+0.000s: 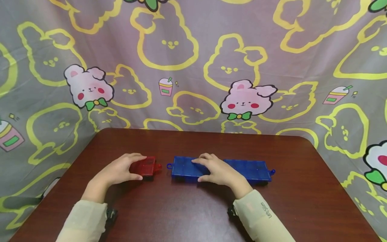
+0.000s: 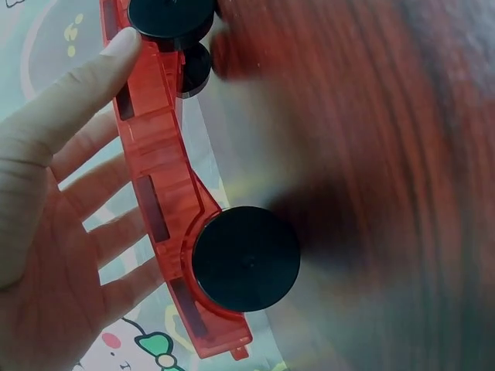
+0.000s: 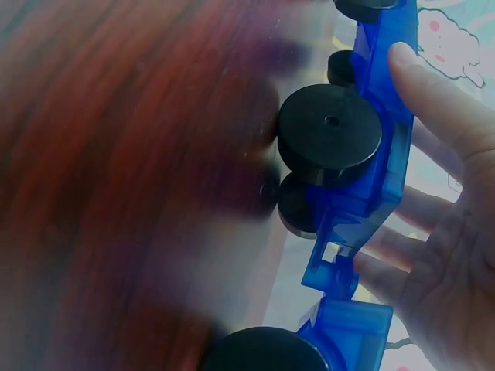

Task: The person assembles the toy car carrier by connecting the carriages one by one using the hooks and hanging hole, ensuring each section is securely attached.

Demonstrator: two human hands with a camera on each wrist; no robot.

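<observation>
In the head view my left hand (image 1: 119, 169) holds a red toy train car (image 1: 148, 167) across its sides, its hook pointing right. The left wrist view shows the thumb against the near side of the red car (image 2: 155, 147), fingers on the far side, and black wheels below. My right hand (image 1: 219, 170) spans a blue toy train car (image 1: 182, 167) in the same way, a ring at its left end facing the red hook across a small gap. Linked behind it is a second blue car (image 1: 248, 169). In the right wrist view the blue coupling (image 3: 332, 274) shows between them.
The cars stand on a brown wooden table (image 1: 181, 215) with rounded far corners. A curtain (image 1: 193, 77) printed with rabbits hangs directly behind and beside the table. Dark wrist cameras sit at both sleeves. A blue hook (image 1: 272, 172) sticks out at the right end.
</observation>
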